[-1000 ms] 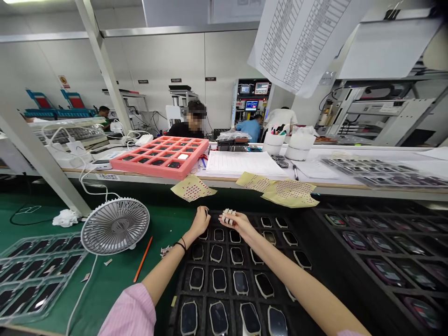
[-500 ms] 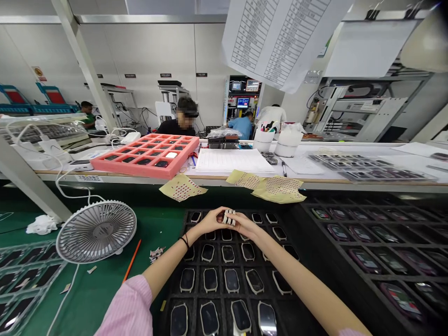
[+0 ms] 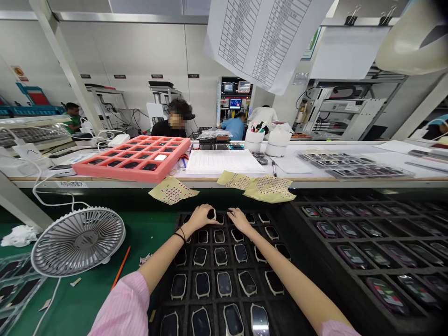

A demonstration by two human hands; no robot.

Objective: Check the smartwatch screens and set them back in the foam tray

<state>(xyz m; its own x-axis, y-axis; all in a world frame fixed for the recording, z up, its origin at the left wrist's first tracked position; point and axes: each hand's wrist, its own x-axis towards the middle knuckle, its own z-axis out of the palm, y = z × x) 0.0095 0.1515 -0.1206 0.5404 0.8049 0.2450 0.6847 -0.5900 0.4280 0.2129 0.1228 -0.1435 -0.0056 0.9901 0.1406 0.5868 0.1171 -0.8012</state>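
Over the black foam tray (image 3: pixel 217 302), the left hand (image 3: pixel 203 218) pinches a half-hidden, pale-rimmed watch (image 3: pixel 212 214). Whether the right hand (image 3: pixel 240 220) grips, I cannot tell.

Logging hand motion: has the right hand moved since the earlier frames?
Yes, rightward: against the dotted yellow sheets, the right hand now sits further right than in both earlier pictures.

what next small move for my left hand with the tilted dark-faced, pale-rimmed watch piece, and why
Probably ease the dark-faced, pale-rimmed watch piece down flat if the compartment beneath is free: the left hand pinches it tilted at the back of the black divided tray, where neighbouring pieces lie flat. The hand hides what is underneath.
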